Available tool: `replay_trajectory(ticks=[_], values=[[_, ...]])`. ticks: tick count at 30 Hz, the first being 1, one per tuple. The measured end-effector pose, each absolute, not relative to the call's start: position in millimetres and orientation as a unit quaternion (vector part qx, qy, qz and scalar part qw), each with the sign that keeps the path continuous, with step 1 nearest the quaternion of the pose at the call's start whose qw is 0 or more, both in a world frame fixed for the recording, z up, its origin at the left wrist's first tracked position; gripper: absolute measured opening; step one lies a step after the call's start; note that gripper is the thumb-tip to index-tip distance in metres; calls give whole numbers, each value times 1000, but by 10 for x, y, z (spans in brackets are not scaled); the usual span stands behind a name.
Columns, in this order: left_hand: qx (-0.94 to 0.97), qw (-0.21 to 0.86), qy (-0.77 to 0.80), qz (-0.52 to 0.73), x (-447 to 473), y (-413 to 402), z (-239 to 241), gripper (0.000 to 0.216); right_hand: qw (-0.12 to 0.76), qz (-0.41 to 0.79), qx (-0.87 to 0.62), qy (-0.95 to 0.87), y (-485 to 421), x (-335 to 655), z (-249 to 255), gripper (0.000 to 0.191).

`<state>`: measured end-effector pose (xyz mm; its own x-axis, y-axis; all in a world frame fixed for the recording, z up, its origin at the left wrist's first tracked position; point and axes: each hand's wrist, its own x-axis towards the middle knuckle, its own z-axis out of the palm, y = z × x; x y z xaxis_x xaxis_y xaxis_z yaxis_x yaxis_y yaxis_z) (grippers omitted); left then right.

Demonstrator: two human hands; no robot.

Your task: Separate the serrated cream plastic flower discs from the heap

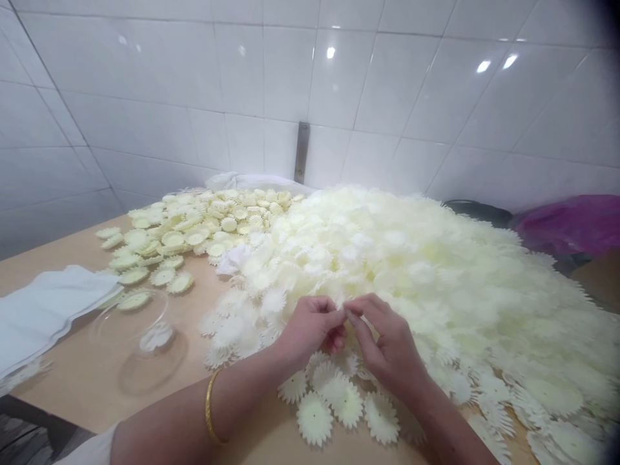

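My left hand (317, 327) and my right hand (387, 339) meet in front of a large heap of flat, pale yellow flower-shaped pieces (402, 252) with toothed edges. The thumb and fingers of each are pinched together, tips almost touching. Whatever is between them is too small or too hidden to make out. Below my wrists lie several loose flower-shaped pieces, one of them a toothed disc (314, 418) with a small dark dot at its centre. A gold bangle (209, 407) circles my left wrist.
At the back left stands a pile of thicker, cup-like toothed pieces (194, 232). A clear round dish (154, 374) holding something white (156, 336) sits left of my hands, beside white sheets (53, 310). White tiled wall (271, 71) closes the back; a purple bag (571, 226) lies far right.
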<state>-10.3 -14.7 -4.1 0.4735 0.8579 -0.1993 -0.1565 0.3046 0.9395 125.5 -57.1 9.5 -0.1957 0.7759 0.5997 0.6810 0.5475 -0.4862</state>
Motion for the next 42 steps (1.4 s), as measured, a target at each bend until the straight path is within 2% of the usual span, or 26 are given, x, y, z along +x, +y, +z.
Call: replay_trajectory(ticks=[6,10,13,15,17,19,23,27,30,38,42], values=[[490,727,341,340,-110,-152,-17,28,429,155,-496,-739,-565,1281,142,16],[504,717,343,337,-108,-148,-41,27,491,143,-561,-652,-555,1319,154,13],[515,705,331,357,-105,-138,-75,28,530,181,-577,-595,-533,1341,140,21],[519,706,322,359,-105,-141,-79,29,527,225,-565,-593,-523,1341,128,27],[528,705,319,350,-105,-159,-62,31,512,247,-555,-608,-526,1330,127,22],[542,690,330,348,-104,-189,-29,31,500,236,-549,-627,-543,1319,143,15],[580,622,357,386,-98,-251,38,28,486,132,-535,-678,-579,1313,185,11],[632,533,353,439,-91,-271,55,28,438,67,-506,-740,-578,1310,159,17],[661,489,350,449,-90,-259,40,20,415,56,-502,-757,-565,1303,125,18],[576,628,349,391,-102,-219,-6,18,436,137,-548,-701,-572,1298,161,10],[562,648,339,387,-90,-229,11,20,433,151,-562,-689,-595,1286,160,12]])
